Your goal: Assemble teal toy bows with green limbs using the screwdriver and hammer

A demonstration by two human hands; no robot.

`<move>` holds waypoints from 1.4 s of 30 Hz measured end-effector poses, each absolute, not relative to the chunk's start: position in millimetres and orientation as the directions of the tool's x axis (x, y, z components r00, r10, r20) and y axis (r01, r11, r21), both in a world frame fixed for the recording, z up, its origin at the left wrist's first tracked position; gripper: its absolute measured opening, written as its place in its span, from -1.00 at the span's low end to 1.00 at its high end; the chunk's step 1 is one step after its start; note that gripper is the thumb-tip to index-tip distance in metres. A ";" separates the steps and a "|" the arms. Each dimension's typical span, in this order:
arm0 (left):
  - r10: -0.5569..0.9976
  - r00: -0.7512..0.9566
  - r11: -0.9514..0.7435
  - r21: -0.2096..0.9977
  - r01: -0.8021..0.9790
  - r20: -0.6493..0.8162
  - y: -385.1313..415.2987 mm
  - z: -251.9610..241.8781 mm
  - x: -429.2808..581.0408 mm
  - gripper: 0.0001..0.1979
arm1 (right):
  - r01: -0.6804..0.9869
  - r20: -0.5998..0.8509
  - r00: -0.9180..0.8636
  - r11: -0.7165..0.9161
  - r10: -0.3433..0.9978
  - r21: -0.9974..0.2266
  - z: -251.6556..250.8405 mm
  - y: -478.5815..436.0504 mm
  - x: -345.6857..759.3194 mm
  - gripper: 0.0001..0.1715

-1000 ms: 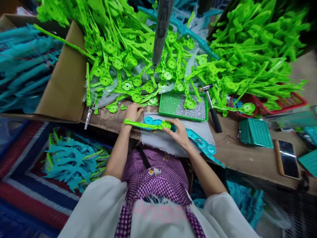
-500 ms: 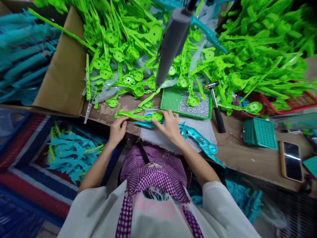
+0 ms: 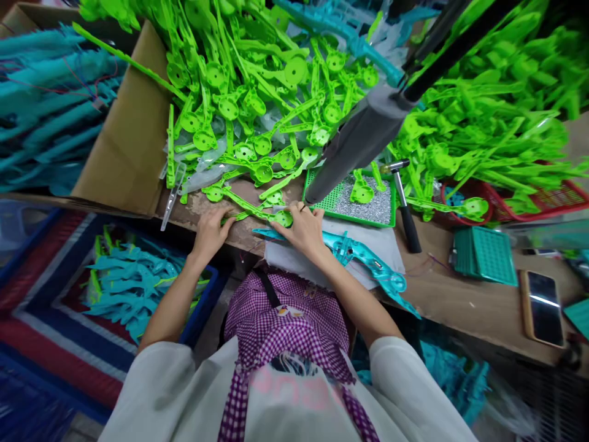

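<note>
A slim lime-green plastic part with a round disc end [image 3: 282, 218] lies at the front of the bench between my hands. My right hand [image 3: 304, 232] has its thumb and fingers closed about the disc. The fingers of my left hand [image 3: 210, 234] are bent at the left end of the same part, pinching it. Close beyond my right fingers is the lower tip of a tilted grey electric screwdriver [image 3: 356, 147]. Partly under my right hand, a glossy teal plastic shell [image 3: 368, 255] rests on a white cloth [image 3: 276, 255].
Behind are heaps of lime-green parts [image 3: 257, 67]. A green tray [image 3: 391, 215] of small metal pieces, a hammer [image 3: 405, 209], stacked teal trays [image 3: 488, 255] and a phone [image 3: 543, 307] lie to the right. A cardboard box [image 3: 122, 123] stands left; a bin of teal parts [image 3: 133, 282] sits below.
The screwdriver has come nearer, its tip now by my right fingers. The green part has been turned and shifted left off the teal shell, with both hands still at it.
</note>
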State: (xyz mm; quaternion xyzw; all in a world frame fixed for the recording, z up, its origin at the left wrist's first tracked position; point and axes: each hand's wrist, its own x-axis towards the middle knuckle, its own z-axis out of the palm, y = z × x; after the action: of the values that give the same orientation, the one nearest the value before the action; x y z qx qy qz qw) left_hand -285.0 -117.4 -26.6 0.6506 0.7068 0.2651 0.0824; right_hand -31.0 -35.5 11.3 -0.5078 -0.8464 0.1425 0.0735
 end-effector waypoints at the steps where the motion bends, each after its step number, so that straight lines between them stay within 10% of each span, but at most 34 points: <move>1: 0.956 -0.165 0.033 0.472 0.881 0.241 -121.9 -27.6 -287.0 -0.69 | 0.840 -0.018 -0.472 0.444 0.881 -0.313 11.0 -35.6 -31.5 -0.34; 32: 0.872 -0.395 0.235 0.460 0.856 0.289 -128.9 -32.6 -286.1 -0.71 | 0.833 -0.215 -0.403 0.259 0.889 -0.489 28.0 -30.2 -42.9 -0.44; 42: 0.953 -0.136 -0.087 0.673 0.735 0.271 -132.8 -17.4 -215.6 -0.71 | 0.564 -0.106 -0.726 0.500 0.679 -0.658 15.8 -16.2 -0.6 -0.57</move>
State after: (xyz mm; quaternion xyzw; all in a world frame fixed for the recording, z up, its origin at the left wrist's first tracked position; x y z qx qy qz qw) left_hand -215.6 -132.8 -17.4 0.6402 0.6590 0.3653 0.1494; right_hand -0.6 -16.2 15.8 -0.3605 -0.8619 0.3467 0.0835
